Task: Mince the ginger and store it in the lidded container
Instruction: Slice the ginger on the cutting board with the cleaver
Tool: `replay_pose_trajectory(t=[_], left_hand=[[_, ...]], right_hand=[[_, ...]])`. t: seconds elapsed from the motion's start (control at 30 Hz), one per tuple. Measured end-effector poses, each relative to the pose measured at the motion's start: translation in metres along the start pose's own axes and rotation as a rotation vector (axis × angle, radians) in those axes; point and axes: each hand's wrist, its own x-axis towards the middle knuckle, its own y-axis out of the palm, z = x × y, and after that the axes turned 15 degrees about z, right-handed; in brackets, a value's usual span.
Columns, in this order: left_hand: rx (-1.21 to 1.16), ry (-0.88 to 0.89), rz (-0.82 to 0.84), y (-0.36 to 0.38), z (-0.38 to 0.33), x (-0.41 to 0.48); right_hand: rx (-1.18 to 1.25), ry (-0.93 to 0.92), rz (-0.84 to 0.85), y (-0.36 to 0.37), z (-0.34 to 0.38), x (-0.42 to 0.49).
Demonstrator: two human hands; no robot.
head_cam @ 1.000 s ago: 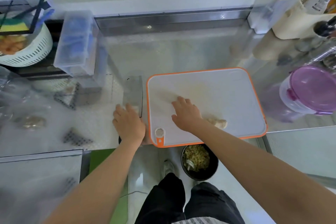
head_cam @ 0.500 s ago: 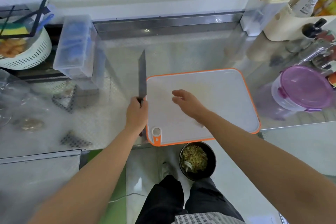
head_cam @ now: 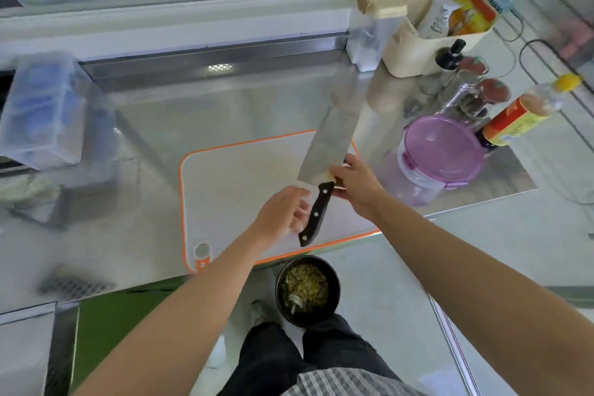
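Note:
A broad steel cleaver (head_cam: 328, 141) with a black riveted handle hangs over the white, orange-rimmed cutting board (head_cam: 231, 177), blade pointing away to the right. My right hand (head_cam: 356, 186) pinches it where blade meets handle. My left hand (head_cam: 283, 212) is just left of the handle with fingers loose; the whole handle shows uncovered. The lidded container (head_cam: 440, 154), clear with a purple lid, stands on the steel counter right of the board. No ginger shows on the board; my hands and right forearm cover part of it.
A black bowl of chopped scraps (head_cam: 307, 289) sits on the floor below the counter edge. Sauce bottles (head_cam: 520, 112), spice jars and a cream caddy (head_cam: 427, 38) crowd the back right. A clear plastic box (head_cam: 45, 109) stands at left.
The cleaver went from the counter left of the board, lifted by my left hand, across to my right hand, which now holds it over the board. The view shifted right.

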Motion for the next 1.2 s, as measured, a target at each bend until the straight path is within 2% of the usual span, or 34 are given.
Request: replay_pose_trajectory(t=[0.07, 0.13, 0.2, 0.27, 0.43, 0.6, 0.7, 0.83, 1.0, 1.2], left_hand=[[0.552, 0.026, -0.211, -0.002, 0.019, 0.005], [0.934, 0.042, -0.266, 0.002, 0.035, 0.005], [1.113, 0.012, -0.267, 0.013, 0.044, 0.008], [1.169, -0.021, -0.307, 0.02, 0.047, 0.013], [1.101, 0.125, -0.353, 0.013, 0.055, 0.018], [0.99, 0.118, -0.466, 0.01, 0.062, 0.013], [0.79, 0.062, -0.511, 0.019, 0.062, 0.011], [0.535, -0.05, -0.578, 0.027, 0.057, 0.015], [0.427, -0.069, -0.592, 0.03, 0.052, 0.02], [0.265, -0.04, -0.628, 0.041, 0.052, 0.023]], right_hand=[[-0.222, -0.017, -0.119, -0.02, -0.002, 0.001], [-0.609, -0.004, -0.162, -0.035, -0.006, 0.0], [-0.902, 0.02, -0.13, -0.039, -0.014, -0.006], [-1.096, 0.03, -0.073, -0.036, -0.026, -0.01], [-1.33, 0.061, -0.074, -0.032, -0.055, -0.016], [-1.458, 0.206, 0.166, -0.032, -0.053, -0.016], [-1.429, 0.229, 0.192, -0.034, -0.047, -0.012], [-1.334, 0.063, 0.173, -0.03, -0.045, -0.022], [-1.375, 0.09, 0.233, -0.022, -0.056, -0.03], [-1.311, 0.112, 0.321, -0.023, -0.066, -0.024]])
